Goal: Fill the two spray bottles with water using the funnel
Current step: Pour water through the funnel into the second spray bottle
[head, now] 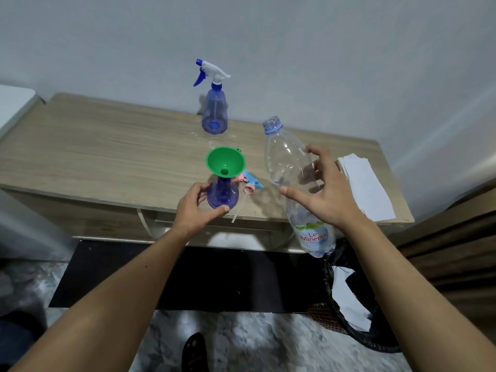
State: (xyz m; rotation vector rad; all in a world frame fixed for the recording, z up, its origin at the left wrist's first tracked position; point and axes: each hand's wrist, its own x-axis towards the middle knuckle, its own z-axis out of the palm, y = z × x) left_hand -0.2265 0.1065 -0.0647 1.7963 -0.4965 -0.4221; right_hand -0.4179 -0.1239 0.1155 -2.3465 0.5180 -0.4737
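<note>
Two spray bottles stand on the table (94, 146). The near bottle (222, 194), at the front edge, carries the green funnel (225, 161) in its neck; the left hand (194, 208) grips its base. The capped bottle (214, 114) stands at the rear edge. The right hand (326, 191), fingers spread, holds the tilted, uncapped water bottle (292, 170). A detached sprayer (251, 182) lies just beside the near bottle.

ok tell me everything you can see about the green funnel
The green funnel looks like smooth, opaque plastic, with a wide round cone, a small tab on its far rim and a hole at its centre. It stands upright, spout down in the neck of the near purple spray bottle, which the left hand steadies near the table's front edge. Nothing else touches it.
</note>
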